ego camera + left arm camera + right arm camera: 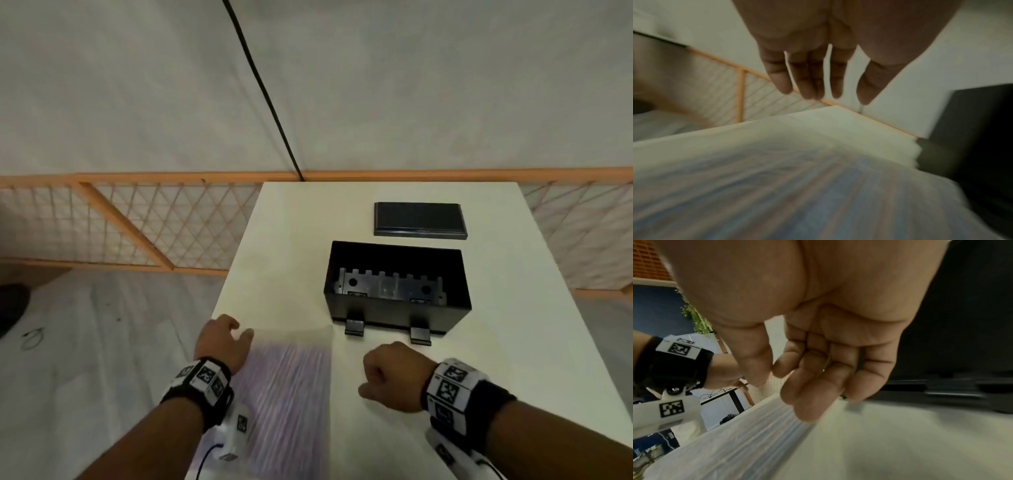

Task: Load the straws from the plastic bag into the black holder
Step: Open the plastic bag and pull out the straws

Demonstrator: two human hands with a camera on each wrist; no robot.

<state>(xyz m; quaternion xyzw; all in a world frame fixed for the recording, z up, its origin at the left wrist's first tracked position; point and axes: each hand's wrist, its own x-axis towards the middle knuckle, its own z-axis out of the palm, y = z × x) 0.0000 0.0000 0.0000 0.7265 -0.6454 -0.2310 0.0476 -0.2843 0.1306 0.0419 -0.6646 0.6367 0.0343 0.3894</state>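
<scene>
My left hand (222, 342) hovers with straight fingers over the bag's (291, 387) far left corner (straws (284, 394) inside, flat on the table (513, 342)). My right hand (390, 377), loosely curled and empty, hangs beside it. The holder (397, 284) stands open behind.

Left hand (222, 342) is hovering over the straw bag's (287, 387) far corner, right hand (390, 375) is curling beside it, black holder (397, 287) sitting open, lid (419, 219) lying behind.
</scene>
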